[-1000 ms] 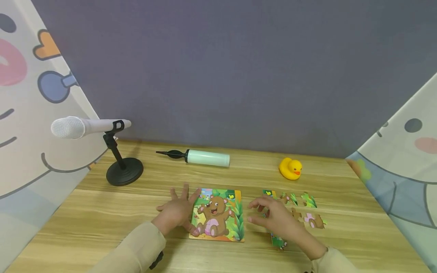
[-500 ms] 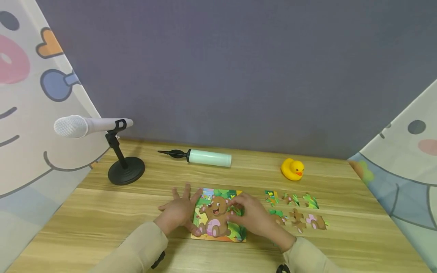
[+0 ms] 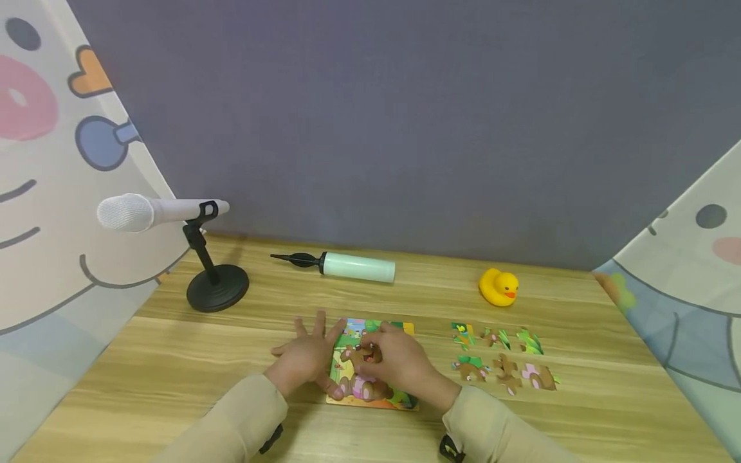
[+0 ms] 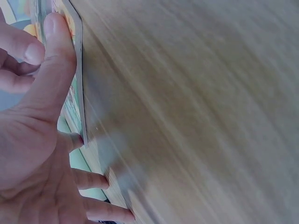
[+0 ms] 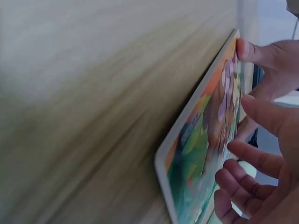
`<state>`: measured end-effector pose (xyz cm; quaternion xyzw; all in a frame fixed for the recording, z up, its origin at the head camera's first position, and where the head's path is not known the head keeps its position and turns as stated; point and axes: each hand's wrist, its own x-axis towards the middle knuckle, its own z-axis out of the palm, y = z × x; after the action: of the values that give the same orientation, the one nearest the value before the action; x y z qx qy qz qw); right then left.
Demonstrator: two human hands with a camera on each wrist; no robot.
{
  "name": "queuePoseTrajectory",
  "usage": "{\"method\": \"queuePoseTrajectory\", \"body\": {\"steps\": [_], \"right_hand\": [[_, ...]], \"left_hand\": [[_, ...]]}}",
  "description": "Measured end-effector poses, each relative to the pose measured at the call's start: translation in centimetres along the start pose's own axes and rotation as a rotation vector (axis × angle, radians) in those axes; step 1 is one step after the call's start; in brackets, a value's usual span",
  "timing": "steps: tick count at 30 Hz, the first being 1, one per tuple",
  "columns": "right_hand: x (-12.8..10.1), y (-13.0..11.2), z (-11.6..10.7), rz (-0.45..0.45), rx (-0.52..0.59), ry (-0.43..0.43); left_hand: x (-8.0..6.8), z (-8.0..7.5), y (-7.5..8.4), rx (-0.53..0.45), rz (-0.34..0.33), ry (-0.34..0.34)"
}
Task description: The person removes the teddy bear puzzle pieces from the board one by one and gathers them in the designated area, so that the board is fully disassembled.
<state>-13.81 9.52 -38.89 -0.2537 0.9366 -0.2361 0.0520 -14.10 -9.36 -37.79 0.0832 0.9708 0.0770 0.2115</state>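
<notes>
Far left of the wooden table (image 3: 173, 360): white microphone (image 3: 156, 212) on a black round-base stand, head pointing left. Behind centre, near the back wall, a pale green hand pump (image 3: 347, 265) lies on its side, black nozzle to the left.

My left hand (image 3: 303, 357) lies flat on the table against the left edge of the bear puzzle board (image 3: 393, 402). Fingers straight and spread, pointing away from me. The left wrist view shows my thumb (image 4: 56, 60) pressed along the board's edge; nothing gripped.

The board sits flat at front centre, between my two hands.

My right hand (image 3: 396, 363) is on top of the board, over the bear's head and body. Fingers bent downward, tips on the picture surface. The right wrist view shows my fingers (image 5: 254, 161) curled and slightly apart above the board; whether they pinch a piece, I cannot tell.

Right of the board, apart from it: six loose puzzle pieces (image 3: 503, 357) in two rows of three. Behind them, a yellow rubber duck (image 3: 498, 287), beak to the right.
</notes>
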Motion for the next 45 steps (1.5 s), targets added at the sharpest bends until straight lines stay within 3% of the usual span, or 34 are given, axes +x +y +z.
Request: {"method": "queuePoseTrajectory", "body": {"steps": [4, 7, 17, 24, 30, 40, 45], "right_hand": [[0.3, -0.6, 0.3, -0.017, -0.131, 0.021], [0.4, -0.9, 0.5, -0.034, -0.158, 0.044], [0.8, -0.7, 0.8, 0.016, 0.006, 0.05], [0.9, -0.9, 0.7, -0.037, -0.018, 0.089], [1.2, -0.8, 0.6, -0.056, 0.069, 0.072], [1.7, -0.5, 0.5, 0.053, 0.116, 0.095], [1.7, 0.6, -0.2, 0.071, 0.088, 0.098]], "left_hand": [[-0.1, -0.1, 0.1, -0.009, 0.002, 0.001], [-0.1, -0.2, 0.2, -0.011, 0.003, 0.001], [-0.1, -0.1, 0.2, 0.031, -0.005, 0.0], [-0.1, -0.2, 0.3, 0.033, -0.007, -0.003], [-0.2, -0.3, 0.3, 0.028, 0.002, 0.002], [-0.1, -0.2, 0.3, 0.039, -0.002, 0.005], [-0.1, -0.2, 0.3, 0.033, 0.003, 0.006]]}}
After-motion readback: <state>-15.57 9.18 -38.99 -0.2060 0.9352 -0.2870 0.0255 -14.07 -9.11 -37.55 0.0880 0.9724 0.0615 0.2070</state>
